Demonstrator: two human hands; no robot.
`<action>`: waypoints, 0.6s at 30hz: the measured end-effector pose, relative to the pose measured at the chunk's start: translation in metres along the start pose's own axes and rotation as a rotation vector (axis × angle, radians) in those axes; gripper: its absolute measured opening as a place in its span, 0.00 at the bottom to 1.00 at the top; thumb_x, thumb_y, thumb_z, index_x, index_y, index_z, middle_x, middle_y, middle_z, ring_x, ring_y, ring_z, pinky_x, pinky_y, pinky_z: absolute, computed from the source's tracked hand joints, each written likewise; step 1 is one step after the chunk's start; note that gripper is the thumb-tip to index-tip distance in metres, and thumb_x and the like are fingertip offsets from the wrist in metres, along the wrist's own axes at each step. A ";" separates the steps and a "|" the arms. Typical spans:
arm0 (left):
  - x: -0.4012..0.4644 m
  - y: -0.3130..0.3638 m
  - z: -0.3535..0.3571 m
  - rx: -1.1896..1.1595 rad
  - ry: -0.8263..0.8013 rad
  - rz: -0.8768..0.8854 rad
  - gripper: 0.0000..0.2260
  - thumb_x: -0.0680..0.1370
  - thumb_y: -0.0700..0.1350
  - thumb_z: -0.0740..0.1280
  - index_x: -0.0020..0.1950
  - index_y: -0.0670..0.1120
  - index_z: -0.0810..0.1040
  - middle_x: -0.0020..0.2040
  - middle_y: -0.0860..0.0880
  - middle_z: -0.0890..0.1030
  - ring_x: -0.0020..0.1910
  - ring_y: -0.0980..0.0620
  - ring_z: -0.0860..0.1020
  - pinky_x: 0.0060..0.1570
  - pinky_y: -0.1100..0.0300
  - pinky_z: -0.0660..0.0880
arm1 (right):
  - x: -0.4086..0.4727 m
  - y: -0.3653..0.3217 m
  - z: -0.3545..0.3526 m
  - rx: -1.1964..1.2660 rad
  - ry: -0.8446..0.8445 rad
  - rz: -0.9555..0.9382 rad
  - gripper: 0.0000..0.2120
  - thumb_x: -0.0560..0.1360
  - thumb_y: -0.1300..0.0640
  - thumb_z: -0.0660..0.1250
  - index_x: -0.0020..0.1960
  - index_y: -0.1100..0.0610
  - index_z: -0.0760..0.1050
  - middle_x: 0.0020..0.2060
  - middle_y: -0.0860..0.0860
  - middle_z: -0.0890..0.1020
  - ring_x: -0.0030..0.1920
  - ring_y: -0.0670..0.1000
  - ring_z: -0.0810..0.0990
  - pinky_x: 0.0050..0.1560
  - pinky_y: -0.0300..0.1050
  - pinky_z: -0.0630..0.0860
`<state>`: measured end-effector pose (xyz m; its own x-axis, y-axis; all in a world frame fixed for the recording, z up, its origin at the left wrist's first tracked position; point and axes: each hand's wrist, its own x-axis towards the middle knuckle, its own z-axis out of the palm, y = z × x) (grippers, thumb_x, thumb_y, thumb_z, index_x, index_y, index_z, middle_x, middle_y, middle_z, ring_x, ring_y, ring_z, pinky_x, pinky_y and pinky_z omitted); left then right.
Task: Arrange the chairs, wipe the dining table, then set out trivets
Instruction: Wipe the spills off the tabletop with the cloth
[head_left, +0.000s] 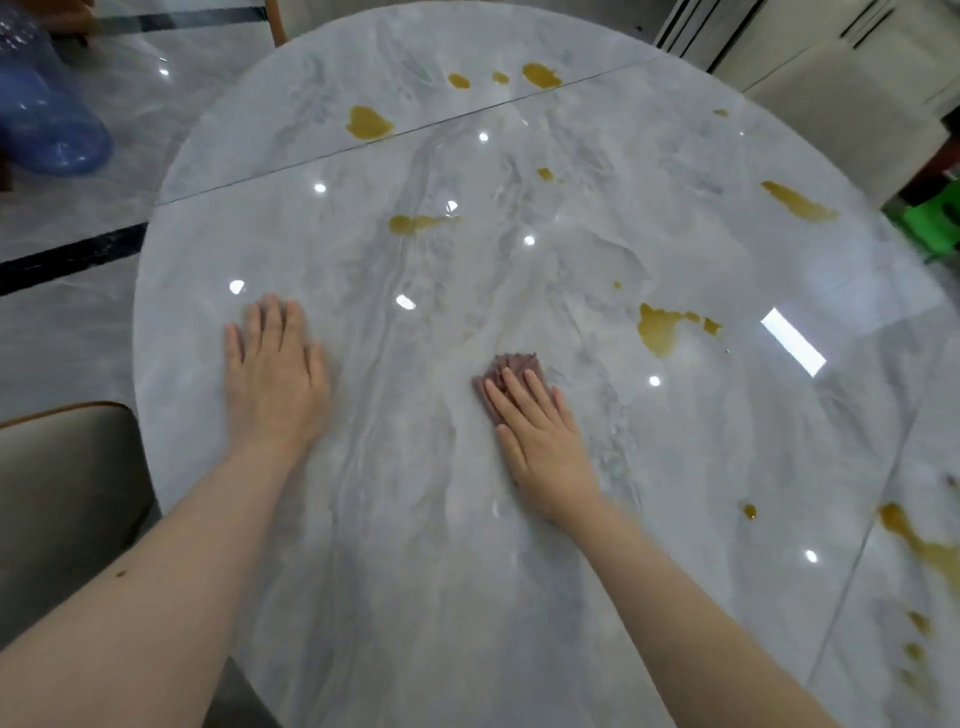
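The right hand (540, 441) lies flat, its fingers (519, 395) spread out and pressing one small brown cloth (511, 366) onto the shiny grey counter (415, 519). The cloth pokes out past the fingertips, on the far side. The left hand (275, 374) rests flat and open on the bare counter, holding nothing. Many yellow-brown spills (660, 327) dot the far and right parts. One chair (62, 493) stands near left.

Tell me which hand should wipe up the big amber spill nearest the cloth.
Right. The right hand already presses the cloth, and the spill lies just beyond it to the right. The left hand lies flat and bare, farther away.
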<state>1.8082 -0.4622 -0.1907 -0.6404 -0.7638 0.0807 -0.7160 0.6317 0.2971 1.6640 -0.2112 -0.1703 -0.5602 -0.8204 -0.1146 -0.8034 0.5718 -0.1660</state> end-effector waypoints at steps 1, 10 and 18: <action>-0.001 0.001 -0.001 0.011 0.015 0.008 0.26 0.79 0.48 0.48 0.74 0.37 0.62 0.74 0.37 0.63 0.74 0.40 0.59 0.73 0.44 0.50 | -0.007 0.021 -0.002 0.013 0.015 0.104 0.26 0.79 0.45 0.40 0.76 0.45 0.51 0.76 0.44 0.54 0.77 0.47 0.48 0.76 0.49 0.43; -0.015 0.160 0.015 -0.067 -0.162 0.415 0.31 0.76 0.59 0.48 0.73 0.44 0.66 0.73 0.41 0.66 0.72 0.34 0.61 0.67 0.32 0.49 | -0.090 0.088 -0.001 0.052 0.060 0.497 0.29 0.74 0.42 0.32 0.75 0.43 0.39 0.76 0.42 0.41 0.75 0.45 0.35 0.73 0.46 0.32; 0.025 0.254 0.066 -0.047 -0.184 0.343 0.34 0.77 0.63 0.44 0.77 0.45 0.54 0.78 0.46 0.53 0.77 0.42 0.47 0.71 0.40 0.37 | -0.023 0.196 -0.020 0.011 0.210 0.896 0.27 0.80 0.49 0.43 0.77 0.55 0.53 0.77 0.57 0.53 0.77 0.61 0.49 0.74 0.56 0.46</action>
<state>1.5914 -0.3121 -0.1761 -0.8825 -0.4702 0.0123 -0.4410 0.8361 0.3264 1.5155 -0.0805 -0.1803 -0.9983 -0.0530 -0.0245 -0.0500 0.9926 -0.1106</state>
